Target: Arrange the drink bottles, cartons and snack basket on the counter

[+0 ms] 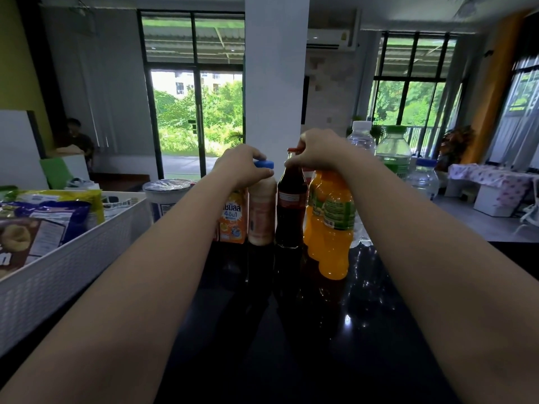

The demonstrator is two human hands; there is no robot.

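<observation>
Both forearms reached forward over the dark glossy surface [291, 330] toward a tight row of drinks. The left hand [237, 164] sat on top of a pale milky bottle [262, 212], its fingers [264, 172] closed around the blue cap [264, 164]. The right hand [316, 151] was curled over the neck of a dark cola bottle [291, 211], its fingers [293, 162] pinched shut just under the red cap [292, 149].

Directly below the left hand's fingers, touching the milky bottle on its left, stood an orange drink carton [233, 218]. Just right of the cola bottle, under the right wrist, stood two orange juice bottles [332, 225] with green labels, one just behind the other.

Well to the left of the left fingers, a white snack basket [73, 258] held several snack packets [43, 225], among them blue, yellow and brown ones. Beyond it stood a white tub [166, 196] with a clear film lid.

Beyond the right fingers stood clear water bottles: a white-capped one [361, 139], a larger green-capped one [393, 153] and a shorter blue-capped one [424, 179].
</observation>
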